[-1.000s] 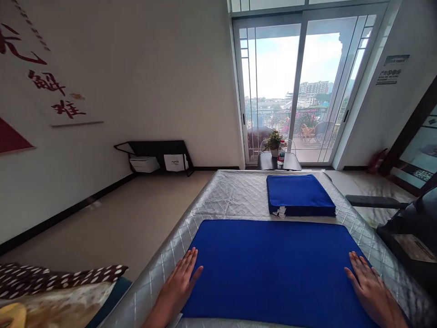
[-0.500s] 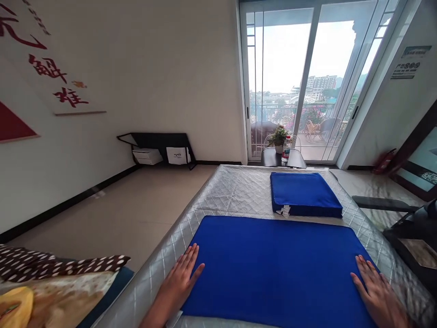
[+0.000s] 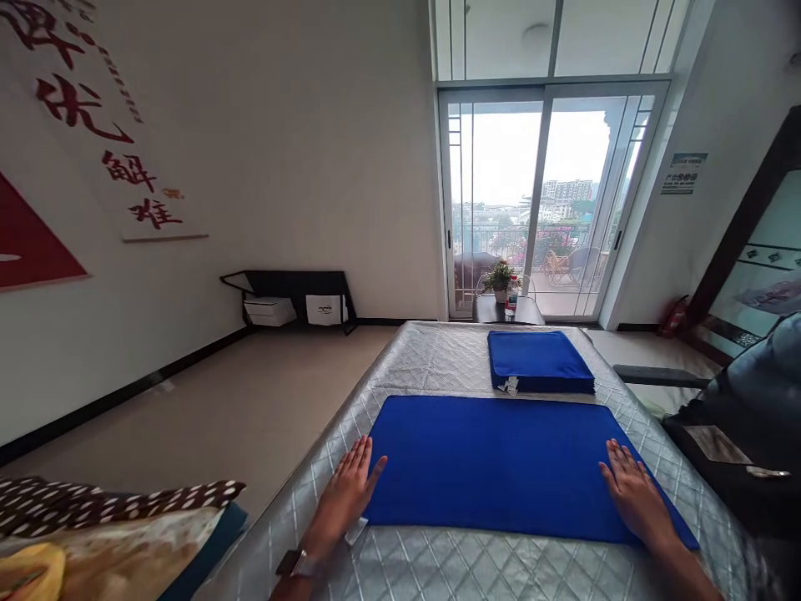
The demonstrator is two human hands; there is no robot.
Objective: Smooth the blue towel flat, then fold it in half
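Observation:
A flat blue cloth lies spread across the silver quilted cover of a table. My left hand rests at the cloth's left edge, fingers stretched out and holding nothing; a dark band is on that wrist. On the right part of the cloth my right hand lies flat, fingers extended. A small white tag sticks out near my left wrist. Beyond the cloth sits a neat stack of folded blue cloths, with white labels at its front left corner.
Patterned fabric is piled at the lower left. To the right stand a dark chair and a fire extinguisher. A small table behind holds a potted plant and a bottle. A black rack stands by the wall.
The view has tilted up and shifted, so the cloth's near edge and more of the window show. Both hands remain spread at the cloth's sides; the cloth still lies flat.

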